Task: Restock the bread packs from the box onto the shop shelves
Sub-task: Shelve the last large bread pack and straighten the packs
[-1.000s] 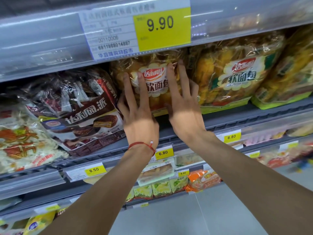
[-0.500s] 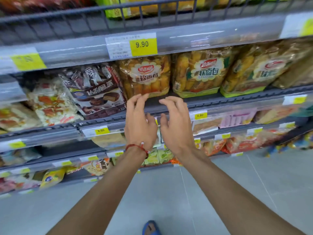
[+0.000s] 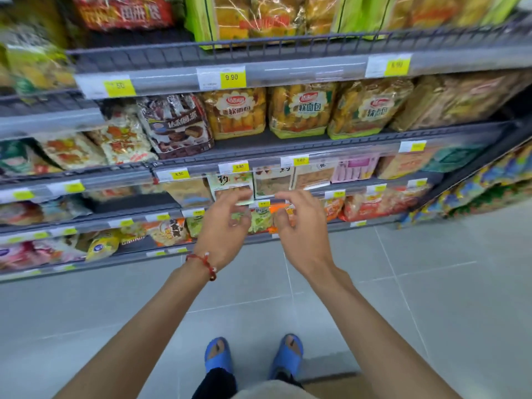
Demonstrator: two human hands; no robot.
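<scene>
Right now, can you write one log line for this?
left hand: holds nothing | right hand: holds nothing | orange bread pack: upright on shelf

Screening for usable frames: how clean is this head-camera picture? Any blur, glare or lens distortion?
Head view: bread packs at centre sharp, labels legible; upper-left packets and far-right shelving smeared; left hand and right hand slightly soft; shelf rail bows from the wide lens; faint glare streaks on the price strip; lighting even, no hard shadows.

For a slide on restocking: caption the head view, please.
Empty left hand and right hand hover before the shelves, below the bread packs.
</scene>
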